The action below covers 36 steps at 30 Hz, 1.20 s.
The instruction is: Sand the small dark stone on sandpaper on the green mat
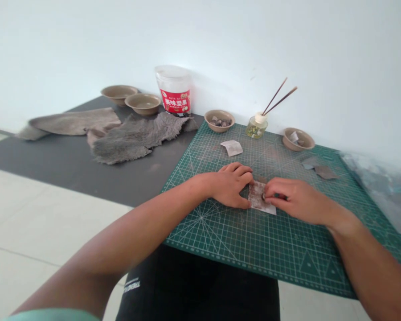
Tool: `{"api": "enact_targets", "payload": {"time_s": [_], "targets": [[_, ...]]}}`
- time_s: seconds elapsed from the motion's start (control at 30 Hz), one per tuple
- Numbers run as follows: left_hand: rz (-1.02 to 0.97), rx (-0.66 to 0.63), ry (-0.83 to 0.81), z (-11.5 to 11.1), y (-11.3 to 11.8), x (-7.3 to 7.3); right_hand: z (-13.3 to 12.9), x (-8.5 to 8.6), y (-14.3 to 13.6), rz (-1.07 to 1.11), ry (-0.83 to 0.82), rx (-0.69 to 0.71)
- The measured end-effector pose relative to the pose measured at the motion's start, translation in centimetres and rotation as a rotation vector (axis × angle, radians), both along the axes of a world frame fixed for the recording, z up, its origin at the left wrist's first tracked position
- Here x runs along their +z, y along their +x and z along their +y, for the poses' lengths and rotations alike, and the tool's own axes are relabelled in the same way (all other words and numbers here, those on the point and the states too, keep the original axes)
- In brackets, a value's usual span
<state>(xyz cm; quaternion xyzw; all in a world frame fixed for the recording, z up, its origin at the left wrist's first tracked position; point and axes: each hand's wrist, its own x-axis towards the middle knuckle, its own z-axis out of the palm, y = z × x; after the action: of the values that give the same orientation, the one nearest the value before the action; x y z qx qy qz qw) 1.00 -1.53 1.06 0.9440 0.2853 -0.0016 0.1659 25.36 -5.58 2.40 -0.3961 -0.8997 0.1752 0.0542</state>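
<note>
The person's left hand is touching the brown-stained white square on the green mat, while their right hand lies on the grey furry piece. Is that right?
Not quite: the right hand isn't on the grey furry piece. The head view shows it at the brown-stained white square, which the left hand is indeed touching on the green mat.

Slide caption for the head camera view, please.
On a green cutting mat, the left hand steadies a brown-smeared sheet while the right hand pinches a small, partly hidden object over it.
</note>
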Motion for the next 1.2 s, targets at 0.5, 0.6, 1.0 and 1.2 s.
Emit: {"api": "enact_targets", "payload": {"time_s": [0.5, 0.6, 1.0, 1.2], "targets": [[0.02, 0.007, -0.014, 0.03, -0.07, 0.24, 0.07, -0.13, -0.81, 0.056, 0.151, -0.122], [0.016, 0.005, -0.017, 0.0, -0.07, 0.28, 0.11, -0.08, -0.66, 0.031, 0.086, -0.04], [0.013, -0.001, -0.014, -0.01, -0.04, 0.2, -0.05, -0.15, -0.43, 0.02, 0.062, 0.008], [0.003, 0.013, -0.013, -0.03, 0.01, 0.22, -0.05, -0.45, -0.51, 0.028, 0.169, -0.136]]}}
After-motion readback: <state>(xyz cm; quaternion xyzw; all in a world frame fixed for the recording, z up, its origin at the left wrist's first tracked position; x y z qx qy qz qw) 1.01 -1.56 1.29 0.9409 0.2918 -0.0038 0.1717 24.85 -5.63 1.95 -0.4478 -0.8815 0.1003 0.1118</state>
